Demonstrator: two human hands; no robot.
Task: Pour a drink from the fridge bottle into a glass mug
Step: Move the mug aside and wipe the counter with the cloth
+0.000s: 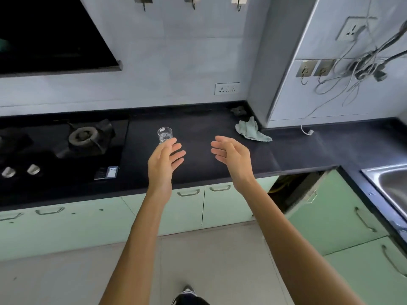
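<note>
Black countertop [198, 126] ran along the pale tiled wall, with a gas stove [66, 146] sunk into its left part and a steel sink [392, 186] by its right edge. Pale green cabinets [220, 208] stood beneath it. A small label [106, 172] sat at the stove's front right corner, its print too small for me to read. A pale patch near the rim of the glass mug [164, 134] could have been a sticker, and that was just as unreadable.

The glass mug stood upright on the countertop just right of the stove, roughly midway between the back and front edges. Its mouth faced up and its long axis was vertical. I could not tell what, if anything, was in it.

The left hand [164, 160] reached out with its palm turned to the right and its fingers nearly straight and a little fanned. The uppermost fingertip lay against the foot of the mug, though whether it truly touched I could not tell. It gripped nothing. The right hand [231, 155] hung over the middle of the countertop, well apart from the mug, with its palm turned left and its fingers loose and gently curved, holding nothing.

A crumpled pale cloth [251, 130] lay near the back edge, by the wall's corner. A wall socket [227, 88] sat above that edge, and tangled cables [361, 64] hung on the right-hand wall.
</note>
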